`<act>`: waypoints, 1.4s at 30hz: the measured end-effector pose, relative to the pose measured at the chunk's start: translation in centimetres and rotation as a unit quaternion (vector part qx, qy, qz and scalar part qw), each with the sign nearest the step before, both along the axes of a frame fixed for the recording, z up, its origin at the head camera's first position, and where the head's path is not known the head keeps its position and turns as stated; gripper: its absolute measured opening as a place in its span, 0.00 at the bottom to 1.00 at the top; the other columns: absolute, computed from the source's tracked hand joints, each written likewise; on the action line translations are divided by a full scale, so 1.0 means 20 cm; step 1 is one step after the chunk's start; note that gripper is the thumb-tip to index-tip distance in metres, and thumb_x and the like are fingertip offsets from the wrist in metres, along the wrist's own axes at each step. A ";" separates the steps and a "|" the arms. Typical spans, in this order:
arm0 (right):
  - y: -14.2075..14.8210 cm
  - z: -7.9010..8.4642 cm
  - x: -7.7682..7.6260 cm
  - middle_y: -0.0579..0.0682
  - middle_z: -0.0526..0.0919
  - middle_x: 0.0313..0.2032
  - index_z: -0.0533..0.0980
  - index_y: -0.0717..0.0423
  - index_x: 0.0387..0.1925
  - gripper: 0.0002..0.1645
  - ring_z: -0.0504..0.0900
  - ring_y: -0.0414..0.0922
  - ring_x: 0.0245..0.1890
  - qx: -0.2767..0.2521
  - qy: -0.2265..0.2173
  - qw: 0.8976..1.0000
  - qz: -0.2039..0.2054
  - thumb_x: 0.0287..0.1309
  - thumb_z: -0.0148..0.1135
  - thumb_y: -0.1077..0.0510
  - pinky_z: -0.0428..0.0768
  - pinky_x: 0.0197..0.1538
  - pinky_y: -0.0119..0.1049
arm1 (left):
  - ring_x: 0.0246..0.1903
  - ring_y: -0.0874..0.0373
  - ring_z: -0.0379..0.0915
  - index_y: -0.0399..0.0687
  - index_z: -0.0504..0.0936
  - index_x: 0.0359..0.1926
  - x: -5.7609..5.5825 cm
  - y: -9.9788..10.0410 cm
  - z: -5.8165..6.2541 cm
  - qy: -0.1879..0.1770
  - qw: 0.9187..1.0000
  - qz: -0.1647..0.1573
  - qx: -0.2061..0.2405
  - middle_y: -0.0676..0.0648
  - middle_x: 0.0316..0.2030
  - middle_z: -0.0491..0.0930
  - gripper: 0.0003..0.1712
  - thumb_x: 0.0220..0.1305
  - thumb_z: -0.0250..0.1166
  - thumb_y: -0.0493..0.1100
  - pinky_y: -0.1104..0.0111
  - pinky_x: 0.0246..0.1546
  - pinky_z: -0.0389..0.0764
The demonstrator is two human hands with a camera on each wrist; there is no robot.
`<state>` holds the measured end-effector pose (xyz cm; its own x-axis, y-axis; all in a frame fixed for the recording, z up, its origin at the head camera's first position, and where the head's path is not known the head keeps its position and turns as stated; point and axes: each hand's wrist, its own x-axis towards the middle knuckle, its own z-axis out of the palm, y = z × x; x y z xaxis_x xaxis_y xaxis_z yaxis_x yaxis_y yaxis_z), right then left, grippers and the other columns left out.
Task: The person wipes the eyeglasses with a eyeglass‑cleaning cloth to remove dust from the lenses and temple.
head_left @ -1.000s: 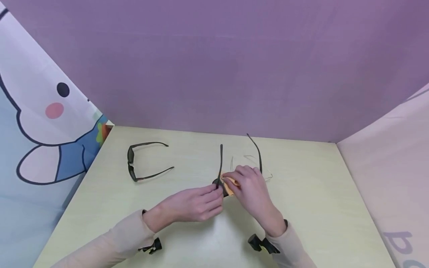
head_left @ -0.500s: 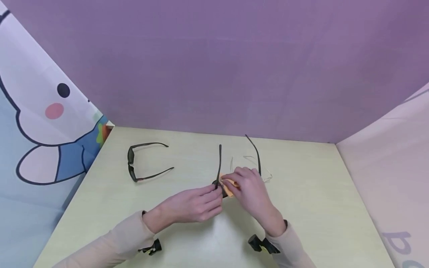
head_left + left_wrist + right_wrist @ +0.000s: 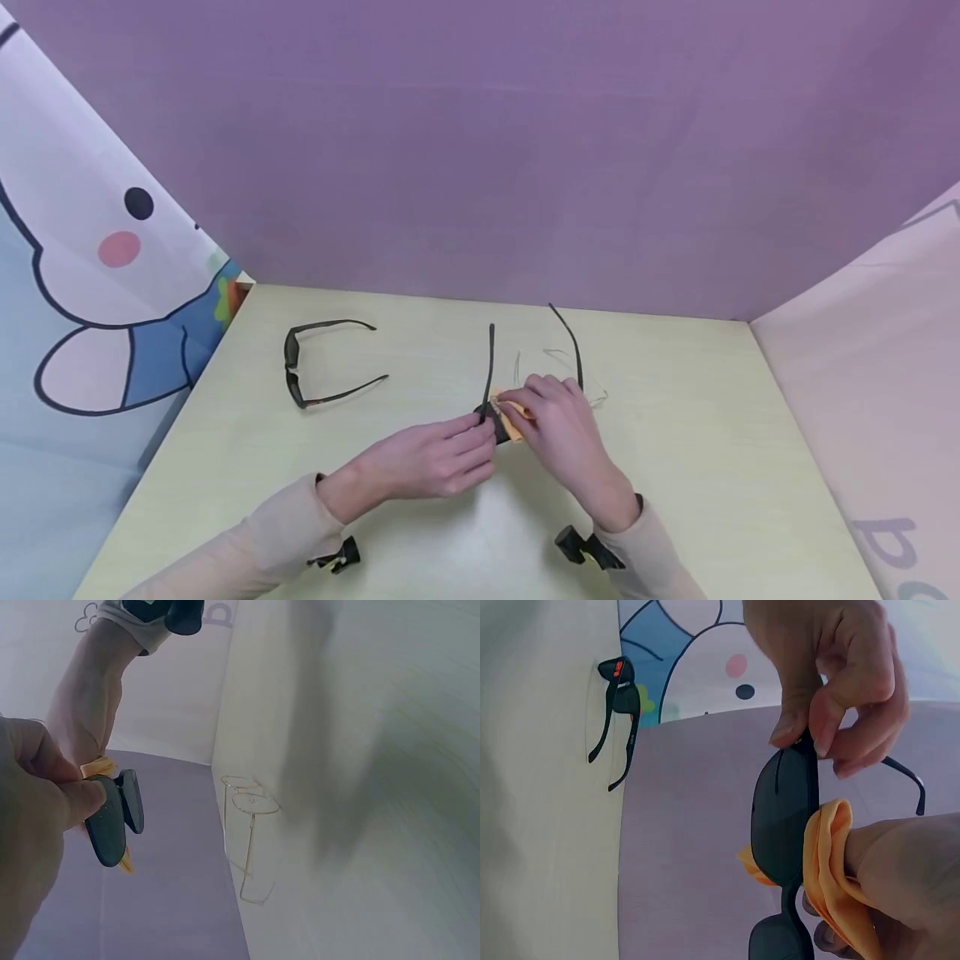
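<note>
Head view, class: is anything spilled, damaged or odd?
Nothing stands out. The left hand holds sunglasses and the right hand an orange cloth; another dark pair and a wire-framed pair lie unfolded, without visible breaks.

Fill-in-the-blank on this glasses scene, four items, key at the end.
1. The left hand pinches the held sunglasses, while the right hand holds an ____ cloth.
2. Counting the held pair, the head view shows ____ pairs of glasses in all.
3. The other sunglasses lie toward the person's ____ side of the table.
4. In the head view, the wire-framed glasses are partly hidden behind the ____ hand.

Missing words: orange; three; left; right.
</note>
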<state>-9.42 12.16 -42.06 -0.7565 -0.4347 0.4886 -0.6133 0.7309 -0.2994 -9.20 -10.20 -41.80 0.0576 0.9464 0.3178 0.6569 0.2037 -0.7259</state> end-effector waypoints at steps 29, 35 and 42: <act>-0.01 0.04 0.02 0.40 0.76 0.24 0.88 0.53 0.37 0.07 0.69 0.36 0.24 -0.010 -0.028 0.998 0.061 0.55 0.77 0.61 0.68 0.33 0.31 | 0.53 0.56 0.81 0.48 0.79 0.42 0.03 -0.01 0.01 -0.009 1.000 -0.004 0.004 0.48 0.48 0.85 0.17 0.76 0.45 0.30 0.64 0.63 0.80; 0.01 0.03 0.01 0.39 0.76 0.23 0.89 0.51 0.37 0.05 0.69 0.35 0.23 -0.002 -0.043 0.998 0.036 0.57 0.77 0.60 0.70 0.34 0.32 | 0.52 0.56 0.81 0.51 0.79 0.41 0.02 0.00 0.02 -0.012 1.000 -0.007 0.002 0.49 0.48 0.85 0.20 0.76 0.43 0.28 0.65 0.60 0.82; 0.00 0.04 0.04 0.38 0.76 0.23 0.89 0.52 0.37 0.06 0.68 0.34 0.23 -0.016 -0.054 0.997 0.056 0.56 0.76 0.61 0.67 0.33 0.30 | 0.52 0.56 0.81 0.50 0.78 0.37 0.01 0.00 0.00 -0.012 1.000 -0.014 0.020 0.49 0.47 0.85 0.19 0.75 0.43 0.28 0.65 0.59 0.82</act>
